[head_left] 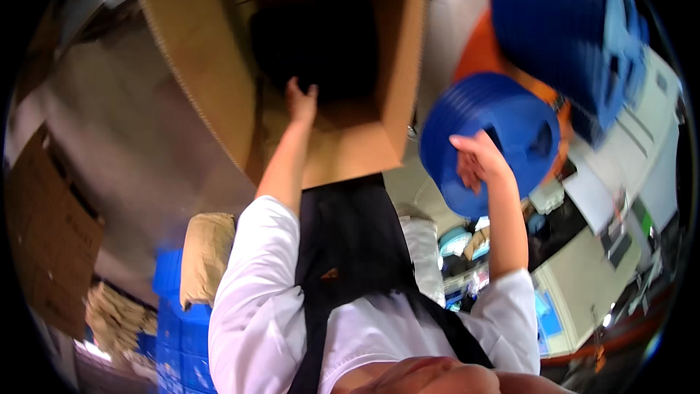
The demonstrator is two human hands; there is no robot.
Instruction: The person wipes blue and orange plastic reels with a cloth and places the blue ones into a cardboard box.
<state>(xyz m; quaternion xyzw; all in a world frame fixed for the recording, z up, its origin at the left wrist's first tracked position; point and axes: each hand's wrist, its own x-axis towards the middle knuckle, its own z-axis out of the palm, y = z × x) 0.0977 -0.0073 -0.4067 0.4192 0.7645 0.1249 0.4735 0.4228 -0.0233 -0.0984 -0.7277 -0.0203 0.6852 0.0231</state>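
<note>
The left hand [301, 104] meets a murky black shape [321, 44] beyond the near edge of the box [350, 149], openness and hold unclear; the curled right hand [479, 160] grips a blurred blue stack [514, 108].

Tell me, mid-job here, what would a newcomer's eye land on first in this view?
Probably the bright stack of round blue discs right of centre, gripped by the right hand, with a bigger blue stack behind it at upper right. Next, the large open cardboard box at top centre: a black shape sits inside, and the left hand is at its near edge, contact unclear.
</note>
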